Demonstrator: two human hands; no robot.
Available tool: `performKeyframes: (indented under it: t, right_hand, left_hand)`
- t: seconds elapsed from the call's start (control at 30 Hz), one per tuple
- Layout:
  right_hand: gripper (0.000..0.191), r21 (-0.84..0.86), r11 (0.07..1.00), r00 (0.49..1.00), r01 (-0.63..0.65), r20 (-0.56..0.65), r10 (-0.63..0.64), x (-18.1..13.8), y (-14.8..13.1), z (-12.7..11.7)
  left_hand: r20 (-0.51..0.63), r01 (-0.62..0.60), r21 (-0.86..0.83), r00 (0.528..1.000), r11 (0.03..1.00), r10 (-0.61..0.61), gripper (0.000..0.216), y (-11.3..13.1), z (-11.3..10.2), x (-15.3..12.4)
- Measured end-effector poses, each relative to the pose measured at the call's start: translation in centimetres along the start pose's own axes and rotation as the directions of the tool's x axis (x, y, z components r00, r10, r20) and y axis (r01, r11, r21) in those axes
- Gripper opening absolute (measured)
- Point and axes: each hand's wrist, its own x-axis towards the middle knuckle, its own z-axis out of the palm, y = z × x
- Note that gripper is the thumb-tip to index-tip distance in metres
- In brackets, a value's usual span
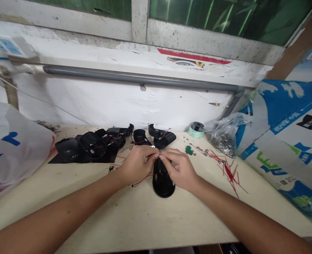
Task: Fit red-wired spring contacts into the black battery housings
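A black plastic shell (pixel 163 181) with red wires lies on the pale wooden table (pixel 134 218) in front of me. My left hand (pixel 138 163) and my right hand (pixel 179 168) meet just above its far end. The fingertips of both hands are pinched together on a small part with thin red wire; the part is too small to name. A red wire loops out under my left hand.
Several more black shells with red wires (pixel 103 143) lie behind my hands. Loose red wires (pixel 231 173), a small green part (pixel 189 150), a tape roll (pixel 196 129) and a clear bag of metal bits (pixel 224 135) lie right. A white plastic bag (pixel 11 148) sits left.
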Motion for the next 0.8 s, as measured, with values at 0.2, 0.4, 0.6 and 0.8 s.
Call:
performKeyframes:
  t: [0.2, 0.4, 0.6, 0.8]
  right_hand:
    - [0.029, -0.065, 0.997, 0.999, 0.047, 0.0, -0.047, -0.1, -0.4, -0.1]
    - [0.021, 0.074, 0.997, 1.0, -0.017, -0.025, 0.019, 0.1, 0.2, -0.1]
    - [0.015, 0.03, 0.999, 1.0, 0.025, -0.016, -0.024, 0.2, 0.8, -0.2]
    - [0.018, -0.058, 0.997, 0.999, 0.047, -0.018, -0.048, 0.1, 0.7, -0.3]
  left_hand:
    - [0.008, 0.007, 0.0, 1.0, 1.0, -0.007, 0.026, 0.3, -0.1, 0.0]
    - [-0.049, -0.014, -0.046, 0.999, 0.999, 0.012, 0.02, 0.0, 0.0, 0.0]
    - [-0.042, -0.037, -0.05, 0.999, 0.998, 0.035, 0.016, -0.6, 0.2, -0.3]
    - [-0.062, -0.028, -0.081, 0.998, 0.996, 0.023, 0.014, -0.3, 0.1, -0.2]
